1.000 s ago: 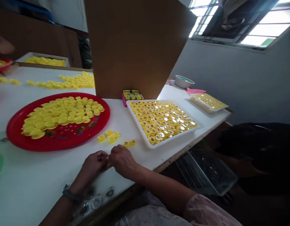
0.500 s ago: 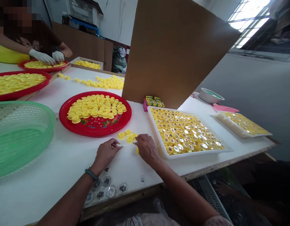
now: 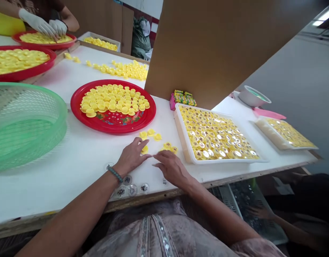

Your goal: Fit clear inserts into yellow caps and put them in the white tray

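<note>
My left hand (image 3: 131,156) reaches over the white table, thumb and forefinger apart, its fingertips at a yellow piece (image 3: 144,149). Beside it, my right hand (image 3: 171,168) has its thumb apart from the bent fingers, and nothing shows between them. The tips of both hands nearly meet. Just beyond lie loose yellow pieces (image 3: 150,132). Two yellow pieces with printed round tops (image 3: 167,145) sit past my right fingers. Several clear round discs with dark prints (image 3: 132,190) lie near the table edge by my left wrist.
A red tray (image 3: 113,128) of yellow pieces stands ahead, a green basket (image 3: 27,157) at left. At right are a white tray (image 3: 191,159) of printed pieces and a cardboard panel (image 3: 207,46). Across the table, a person's gloved hands (image 3: 42,26) work over another red tray.
The view has tilted down. My left hand has opened from a pinch and moved to the yellow pieces; my right hand has drawn nearer, and printed yellow pieces now show beyond it.
</note>
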`<state>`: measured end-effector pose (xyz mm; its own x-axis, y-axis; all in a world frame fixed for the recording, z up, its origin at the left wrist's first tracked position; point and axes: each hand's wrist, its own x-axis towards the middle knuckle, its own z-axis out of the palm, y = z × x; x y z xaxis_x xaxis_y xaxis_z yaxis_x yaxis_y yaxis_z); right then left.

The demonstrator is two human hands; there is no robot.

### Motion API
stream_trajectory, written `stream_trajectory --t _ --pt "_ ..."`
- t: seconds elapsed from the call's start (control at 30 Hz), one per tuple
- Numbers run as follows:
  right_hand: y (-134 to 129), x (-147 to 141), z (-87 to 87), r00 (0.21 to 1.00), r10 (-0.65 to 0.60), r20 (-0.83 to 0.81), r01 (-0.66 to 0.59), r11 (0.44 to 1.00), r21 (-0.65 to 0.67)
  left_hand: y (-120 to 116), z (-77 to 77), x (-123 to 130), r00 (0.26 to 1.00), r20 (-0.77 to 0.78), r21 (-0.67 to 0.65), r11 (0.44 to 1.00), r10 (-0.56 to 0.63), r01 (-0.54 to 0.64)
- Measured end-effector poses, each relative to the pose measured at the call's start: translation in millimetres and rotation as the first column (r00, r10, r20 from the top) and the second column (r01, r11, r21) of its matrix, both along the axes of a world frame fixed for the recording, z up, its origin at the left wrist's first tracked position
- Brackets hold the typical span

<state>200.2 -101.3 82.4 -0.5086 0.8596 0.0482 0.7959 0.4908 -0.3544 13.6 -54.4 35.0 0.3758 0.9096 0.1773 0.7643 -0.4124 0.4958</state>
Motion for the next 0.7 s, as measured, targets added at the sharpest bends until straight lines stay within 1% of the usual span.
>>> stream_trajectory --t 0.1,0.2,0.27,0.37,0.43,0.47,0.53,0.6,0.67,0.7 --pt "-23.5 23.4 -3.7 0.998 -0.067 -0.002 0.065 0.983 -0.172 -1.1 0.9 5.2 0.998 -0.014 -0.004 0.998 -0.059 0.058" --pt "-37.7 32.0 -12.4 0.989 -0.145 0.001 0.139 0.951 -0.276 -0.8 0.8 6.2 0.995 0.012 -0.025 0.995 -0.095 0.096" --pt "-41.1 29.9 -16.4 0.988 -0.154 -0.021 0.141 0.944 -0.300 -0.5 0.0 4.0 0.991 0.042 -0.017 0.992 -0.123 0.124" --pt "-38.0 23.4 -18.4 0.989 -0.122 -0.088 0.089 0.948 -0.305 0.1 -0.9 -3.1 0.984 0.064 -0.021 0.986 -0.165 0.167" --pt "-30.8 19.5 -19.0 0.978 -0.135 -0.159 0.087 0.957 -0.277 0.6 0.0 -8.9 0.980 0.075 -0.032 0.982 -0.182 0.185" --pt "-25.9 17.5 -19.3 0.966 -0.158 -0.203 0.105 0.962 -0.252 0.9 1.3 -11.7 0.979 0.090 -0.031 0.982 -0.182 0.185" --pt "-14.6 12.6 -19.9 0.927 -0.222 -0.303 0.164 0.965 -0.205 1.2 5.7 -16.1 0.978 0.159 -0.028 0.989 -0.137 0.143" --pt "-2.6 5.6 -19.8 0.866 -0.290 -0.406 0.232 0.954 -0.188 0.6 12.1 -18.0 0.959 0.279 -0.069 0.995 -0.044 0.066" --pt "8.3 -2.9 -18.3 0.804 -0.335 -0.491 0.282 0.942 -0.181 -1.0 19.1 -17.1 0.903 0.428 -0.177 0.984 0.052 0.027" --pt "13.0 -7.5 -17.0 0.783 -0.340 -0.520 0.301 0.940 -0.161 -2.0 22.1 -15.8 0.861 0.501 -0.241 0.969 0.084 0.046"
